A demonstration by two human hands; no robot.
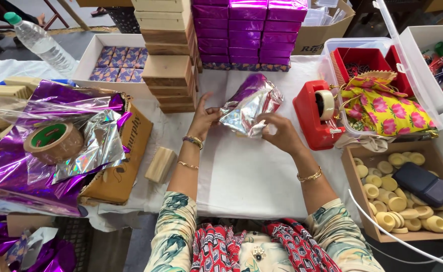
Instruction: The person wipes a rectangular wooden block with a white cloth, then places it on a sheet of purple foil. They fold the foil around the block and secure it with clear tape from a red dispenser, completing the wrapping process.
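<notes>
The crinkled silver-and-purple metallic foil wrap (250,106) is glossy and mirror-like, creased all over. The loose purple foil sheets (25,166) share that shiny, wrinkled finish, one with a rainbow sheen. The roll of brown packing tape (53,141) looks smooth and slightly glossy. The small pale wooden block (160,164) and the stack of plain wooden boxes (168,55) are matt and unvarnished. The red plastic tape dispenser (313,118) is smooth and shiny. The white cloth-covered surface (251,176) is matt and softly wrinkled. The yellow floral cloth pouches (388,108) look woven and dull.
</notes>
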